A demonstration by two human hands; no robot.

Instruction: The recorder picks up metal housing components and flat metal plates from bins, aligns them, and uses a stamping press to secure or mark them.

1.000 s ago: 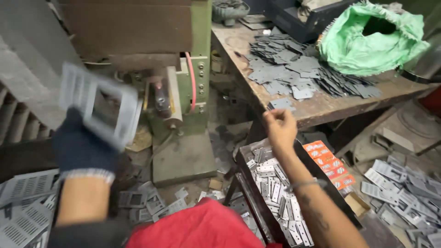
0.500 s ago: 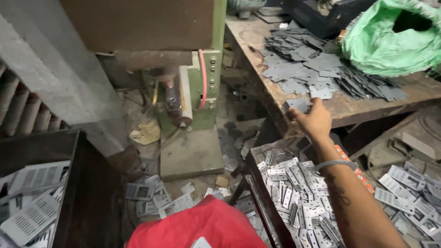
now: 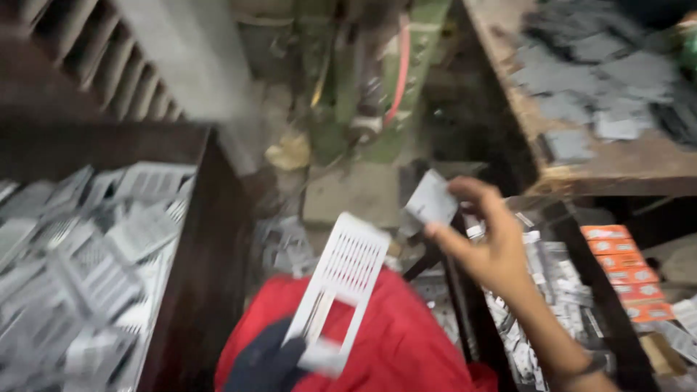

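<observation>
My left hand, in a dark glove, is low over my red-clad lap and grips a white slotted metal plate by its lower end; the plate stands tilted up to the right. My bare right hand is raised to the right of it and pinches a small grey metal piece between thumb and fingers. Below the right arm stands a dark bin with several small stamped pieces. The picture is blurred by motion.
A dark crate at the left holds several slotted plates. A green press machine stands ahead on the floor. At upper right a wooden workbench carries grey metal blanks. An orange box lies at the right.
The view has swung down and left. My right hand came back from the workbench edge with a small grey piece. My gloved left hand has returned into view holding a slotted plate.
</observation>
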